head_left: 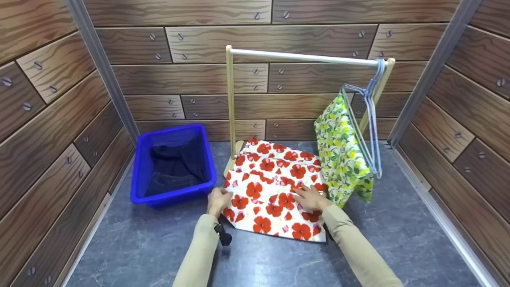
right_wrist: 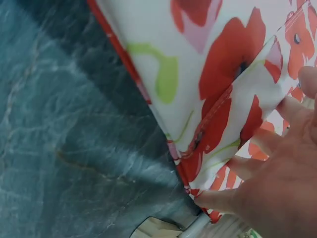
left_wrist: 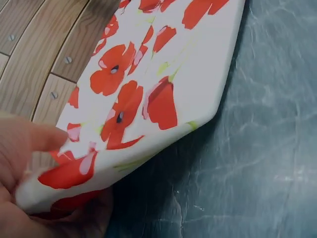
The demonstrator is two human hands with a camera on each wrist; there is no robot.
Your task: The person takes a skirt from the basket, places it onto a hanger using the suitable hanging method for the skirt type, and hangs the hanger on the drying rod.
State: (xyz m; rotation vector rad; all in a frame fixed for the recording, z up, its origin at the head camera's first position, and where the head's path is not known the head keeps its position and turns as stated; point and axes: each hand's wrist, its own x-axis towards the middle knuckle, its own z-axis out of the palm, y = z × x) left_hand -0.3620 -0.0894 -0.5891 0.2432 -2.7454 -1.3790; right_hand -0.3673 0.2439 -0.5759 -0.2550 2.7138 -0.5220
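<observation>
A white cloth with red flowers (head_left: 255, 207) lies folded in layers on the grey floor. At its left edge my left hand (head_left: 218, 200) grips the fabric; in the left wrist view the fingers and thumb of the hand (left_wrist: 29, 183) hold a folded edge of the flowered cloth (left_wrist: 163, 104) between them. My right hand (head_left: 312, 198) rests on the right part of the cloth. In the right wrist view the fingers of this hand (right_wrist: 277, 183) are spread and extended over a stitched fold of the cloth (right_wrist: 223, 74).
Behind the cloth stands a wooden rack with a white rail (head_left: 303, 57). Blue hangers (head_left: 372, 119) hang at its right end, one bearing a lemon-print cloth (head_left: 338, 147) close to my right hand. A blue bin (head_left: 173, 195) holding dark fabric (head_left: 171, 163) is at left. Wood-patterned walls enclose the floor.
</observation>
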